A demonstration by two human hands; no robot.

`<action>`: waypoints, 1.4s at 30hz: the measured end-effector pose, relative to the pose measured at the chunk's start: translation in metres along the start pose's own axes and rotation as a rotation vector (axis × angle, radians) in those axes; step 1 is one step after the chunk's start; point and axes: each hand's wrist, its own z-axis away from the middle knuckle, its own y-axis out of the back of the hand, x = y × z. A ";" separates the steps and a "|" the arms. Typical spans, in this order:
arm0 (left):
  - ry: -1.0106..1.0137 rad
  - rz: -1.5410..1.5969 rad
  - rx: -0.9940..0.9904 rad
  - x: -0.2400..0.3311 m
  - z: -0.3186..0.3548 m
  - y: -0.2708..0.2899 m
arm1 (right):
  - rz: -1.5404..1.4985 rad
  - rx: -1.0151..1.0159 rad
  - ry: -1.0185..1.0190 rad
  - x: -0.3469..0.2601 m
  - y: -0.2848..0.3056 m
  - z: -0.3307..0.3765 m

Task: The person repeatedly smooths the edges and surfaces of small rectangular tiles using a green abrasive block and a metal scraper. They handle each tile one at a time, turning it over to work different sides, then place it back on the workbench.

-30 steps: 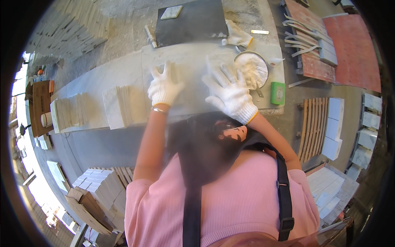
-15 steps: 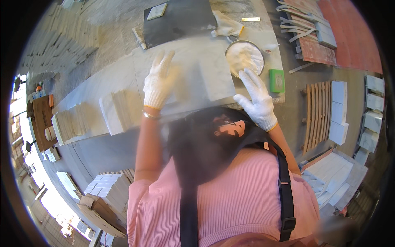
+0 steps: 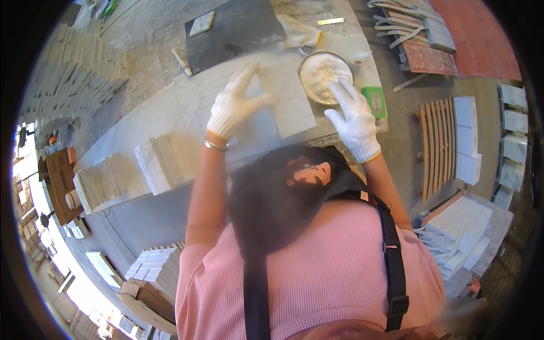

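Observation:
My left hand (image 3: 231, 107), in a white knit glove, hovers above the pale worktop with its fingers stretched out and nothing in them. Right of it lies a light marble tile (image 3: 293, 110). My right hand (image 3: 356, 126), gloved the same way, has its fingers apart and reaches over the near right rim of a round bowl of white powder (image 3: 320, 71). Whether its fingertips touch the powder I cannot tell. Beside that hand stands a green box (image 3: 374, 102). A loose white glove (image 3: 300, 34) lies behind the bowl.
A dark sheet (image 3: 229, 37) with a small tile (image 3: 202, 24) on it lies at the back. Upright tiles (image 3: 156, 163) stand in rows on the left. A wooden pallet (image 3: 437, 150) and stacked white blocks (image 3: 466, 139) are on the right.
My left hand has shifted right, toward the marble tile, and its thumb now points sideways. My right hand's fingertips have moved farther over the powder bowl. The whole view has shifted slightly.

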 end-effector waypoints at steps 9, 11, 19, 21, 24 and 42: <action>0.051 0.112 0.028 -0.006 0.009 -0.006 | -0.397 -0.156 -0.261 -0.010 -0.002 0.006; 0.049 0.101 0.023 -0.005 0.012 -0.005 | -0.423 -0.201 -0.289 -0.012 -0.002 0.009; 0.044 0.159 0.041 0.002 0.016 -0.003 | -0.650 -0.353 -0.473 -0.014 -0.009 0.014; 0.071 0.266 0.017 0.000 0.024 -0.003 | -0.658 -0.358 -0.477 -0.011 -0.009 0.013; 0.136 0.531 -0.022 -0.003 0.042 -0.008 | -0.719 -0.338 -0.447 -0.006 -0.011 0.010; 0.233 1.401 0.001 0.012 0.065 -0.013 | -0.778 -0.240 -0.485 -0.032 0.018 0.000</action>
